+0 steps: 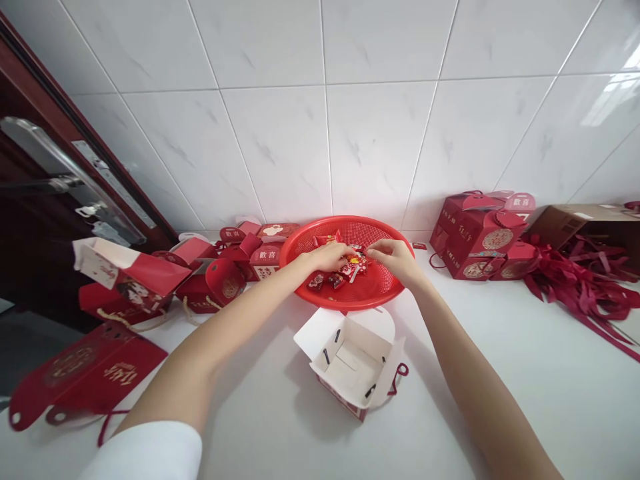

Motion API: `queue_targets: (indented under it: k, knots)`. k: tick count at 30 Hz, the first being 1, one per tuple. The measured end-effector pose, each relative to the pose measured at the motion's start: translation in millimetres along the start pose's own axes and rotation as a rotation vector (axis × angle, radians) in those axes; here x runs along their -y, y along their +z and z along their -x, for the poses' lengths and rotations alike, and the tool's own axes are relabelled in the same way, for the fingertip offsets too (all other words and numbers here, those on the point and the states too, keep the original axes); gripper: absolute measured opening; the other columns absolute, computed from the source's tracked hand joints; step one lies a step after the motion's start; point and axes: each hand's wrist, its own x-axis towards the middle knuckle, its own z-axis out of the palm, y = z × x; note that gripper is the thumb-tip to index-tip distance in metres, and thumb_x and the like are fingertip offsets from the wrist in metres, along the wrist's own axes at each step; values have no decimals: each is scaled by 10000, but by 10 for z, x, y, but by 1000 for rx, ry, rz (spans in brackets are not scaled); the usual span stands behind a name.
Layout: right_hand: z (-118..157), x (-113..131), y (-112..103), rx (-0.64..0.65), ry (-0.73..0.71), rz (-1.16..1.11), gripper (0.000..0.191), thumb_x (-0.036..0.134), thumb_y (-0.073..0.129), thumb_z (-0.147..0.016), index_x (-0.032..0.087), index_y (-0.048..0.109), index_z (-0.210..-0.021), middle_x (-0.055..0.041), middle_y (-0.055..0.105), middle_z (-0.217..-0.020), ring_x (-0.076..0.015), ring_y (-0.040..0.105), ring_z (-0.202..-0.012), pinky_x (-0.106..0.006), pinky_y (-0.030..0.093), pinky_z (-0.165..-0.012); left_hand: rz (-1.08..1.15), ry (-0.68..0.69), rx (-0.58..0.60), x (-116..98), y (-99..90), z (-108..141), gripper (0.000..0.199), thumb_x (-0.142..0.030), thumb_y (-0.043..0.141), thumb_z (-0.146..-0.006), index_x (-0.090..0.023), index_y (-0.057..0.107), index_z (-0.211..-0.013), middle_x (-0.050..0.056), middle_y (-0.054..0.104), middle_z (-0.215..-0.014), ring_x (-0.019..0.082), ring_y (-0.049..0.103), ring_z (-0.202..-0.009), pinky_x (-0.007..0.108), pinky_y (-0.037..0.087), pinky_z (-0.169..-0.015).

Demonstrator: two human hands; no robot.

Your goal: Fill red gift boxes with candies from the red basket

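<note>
A red plastic basket [387,290] with mesh sides holds several red wrapped candies [354,268]. My left hand [331,256] reaches in over them with its fingers curled down; whatever lies under the fingertips is hidden. My right hand [395,259] is at the basket's right side, its thumb and fingers a little apart and pointing at the candies, with nothing visible between them. Closer to me stands a small gift box [345,393] with its flaps up. Its white inside is bare, black cord ends poke through the walls, and a dark red cord loop hangs on the right.
Red gift boxes [230,260] crowd the left side, and a folded-flat one [95,373] lies near the left edge. More boxes [475,237] are stacked at right, beside dark red ribbons [575,280] and a cardboard box [575,220]. A tiled wall [375,133] rises behind.
</note>
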Motion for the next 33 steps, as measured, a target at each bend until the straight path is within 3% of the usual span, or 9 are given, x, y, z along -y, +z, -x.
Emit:
queue_targets:
  k: [4,9,15,17,20,23,27,30,33]
  knots:
    - [9,13,-4,0,-2,31,172,350,666,-763,190,718,-800,-64,751,-865,-223,677,-848,-366,531,-816,34,-16,43,-34,48,-45,297,-162,643,-797,-225,711,-1080,66,719,-1064,258,661,-977,296,459,-827]
    - [20,39,-3,8,7,40,160,334,664,-758,186,709,-801,-64,750,-854,-217,675,-824,-358,529,-795,88,-68,22,47,41,-18,97,-181,727,-712,-199,687,-799,9,673,-730,223,646,-751,283,444,-701]
    - [38,70,5,13,28,101,177,342,662,-794,197,686,-894,-58,745,-871,-220,678,-842,-359,517,-775,412,-6,-241,-40,-54,35,245,-407,678,-825,-173,663,-898,35,704,-847,191,651,-759,294,469,-717]
    - [48,78,12,30,59,114,279,385,691,-795,206,653,-1005,-40,739,-835,-224,687,-823,-363,517,-749,618,37,-342,-86,-76,33,324,-458,720,-778,-156,636,-860,51,698,-846,192,642,-773,302,477,-711]
    - [53,73,18,34,57,50,477,446,735,-775,225,574,-1165,-25,739,-857,-236,705,-873,-386,532,-782,835,78,-360,-138,-97,31,392,-491,759,-732,-147,608,-847,46,681,-839,183,632,-788,303,484,-706]
    - [35,47,13,4,47,-32,513,417,767,-742,223,566,-1172,-47,742,-925,-248,712,-917,-416,545,-835,933,102,-326,-161,-107,42,403,-480,788,-705,-145,616,-850,25,670,-842,178,635,-814,312,490,-745]
    - [2,19,7,76,66,-83,305,327,755,-732,195,631,-978,-57,735,-833,-246,719,-798,-435,567,-827,1011,96,-261,-126,-102,68,354,-414,794,-704,-147,637,-876,28,689,-863,187,660,-834,335,511,-783]
    - [-8,15,16,26,93,-109,232,277,730,-708,198,619,-896,-31,702,-749,-234,709,-741,-416,587,-777,935,44,-59,-52,-84,105,332,-350,773,-690,-171,674,-952,27,724,-877,206,680,-856,341,517,-809]
    - [-9,14,30,-31,105,-185,196,258,691,-678,207,579,-830,-19,678,-771,-219,697,-762,-387,600,-742,577,-47,253,2,-53,148,340,-274,823,-569,-206,725,-888,0,736,-793,208,676,-791,287,498,-724]
